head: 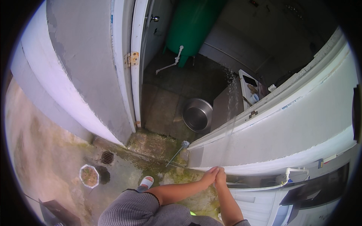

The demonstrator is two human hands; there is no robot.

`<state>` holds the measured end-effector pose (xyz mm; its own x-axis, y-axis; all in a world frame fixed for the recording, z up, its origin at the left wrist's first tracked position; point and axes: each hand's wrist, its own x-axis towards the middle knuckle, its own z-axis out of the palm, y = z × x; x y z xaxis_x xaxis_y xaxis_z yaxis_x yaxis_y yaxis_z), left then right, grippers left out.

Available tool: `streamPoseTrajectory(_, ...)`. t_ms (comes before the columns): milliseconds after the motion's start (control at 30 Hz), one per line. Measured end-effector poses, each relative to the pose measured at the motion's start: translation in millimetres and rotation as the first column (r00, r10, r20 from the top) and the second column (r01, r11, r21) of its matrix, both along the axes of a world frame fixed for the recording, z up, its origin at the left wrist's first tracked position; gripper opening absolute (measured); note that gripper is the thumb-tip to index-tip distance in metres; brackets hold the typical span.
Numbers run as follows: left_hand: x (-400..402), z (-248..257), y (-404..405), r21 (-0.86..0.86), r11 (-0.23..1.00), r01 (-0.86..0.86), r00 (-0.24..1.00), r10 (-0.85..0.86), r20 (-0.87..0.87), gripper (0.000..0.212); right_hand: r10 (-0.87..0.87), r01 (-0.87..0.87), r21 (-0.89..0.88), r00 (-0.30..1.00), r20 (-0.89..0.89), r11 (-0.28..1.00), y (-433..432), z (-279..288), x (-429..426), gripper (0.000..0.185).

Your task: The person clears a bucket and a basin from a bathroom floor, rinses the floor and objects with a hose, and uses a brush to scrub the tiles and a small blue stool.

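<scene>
My left hand (pixel 209 175) and my right hand (pixel 221 175) are pressed together in front of me, closed around what seems to be a hose end. The fingers hide most of it. From the fingertips a jet of water (pixel 232 96) arcs forward through the open doorway and breaks into drops inside the dim room. A stainless steel basin (pixel 197 115) stands on the floor in there, left of the jet. On the threshold lies a long-handled brush (pixel 176 154), its pale head against the right door jamb.
A green tank (pixel 191 28) with a white pipe (pixel 177 58) stands at the back of the room. Small items lie on a white-topped cabinet (pixel 243 82). Outside are a floor drain (pixel 107 157), a potted plant (pixel 89 175), a blue-handled tap (pixel 289 180) and a white ribbed appliance (pixel 251 200).
</scene>
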<state>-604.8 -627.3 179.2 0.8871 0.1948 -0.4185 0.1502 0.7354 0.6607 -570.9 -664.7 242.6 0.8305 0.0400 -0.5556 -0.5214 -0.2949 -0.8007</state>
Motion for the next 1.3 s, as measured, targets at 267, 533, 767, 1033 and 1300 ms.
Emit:
streamPoseTrajectory(267, -0.1, 7.1, 3.3, 0.007, 1.0, 0.021, 1.0, -0.021, -0.009, 0.038, 0.023, -0.025, 0.031, 0.999, 0.044, 0.999, -1.0, -0.6, -0.2, 0.04)
streamPoseTrajectory(533, 5.2, -6.9, -0.4, 0.003, 0.999, 0.049, 0.999, -0.049, 0.012, 0.04, 0.007, -0.009, 0.036, 0.998, 0.056, 0.999, -1.8, -6.2, 2.1, 0.04)
streamPoseTrajectory(767, 7.6, -11.8, -0.2, 0.0, 0.998, 0.058, 0.998, -0.058, 0.018, 0.04, 0.004, -0.005, 0.019, 0.998, 0.059, 1.0, -0.5, -7.6, 3.2, 0.039)
streamPoseTrajectory(1033, 5.4, -5.3, 4.1, -0.034, 0.999, 0.037, 0.999, -0.036, 0.017, 0.04, -0.017, 0.018, -0.015, 0.998, 0.068, 1.0, 3.0, -6.6, 2.1, 0.039)
streamPoseTrajectory(1300, -1.2, 14.8, 13.4, -0.083, 0.994, 0.066, 0.998, -0.067, -0.007, 0.039, -0.002, 0.008, -0.053, 0.994, 0.112, 0.999, 7.4, -1.4, -0.5, 0.04)
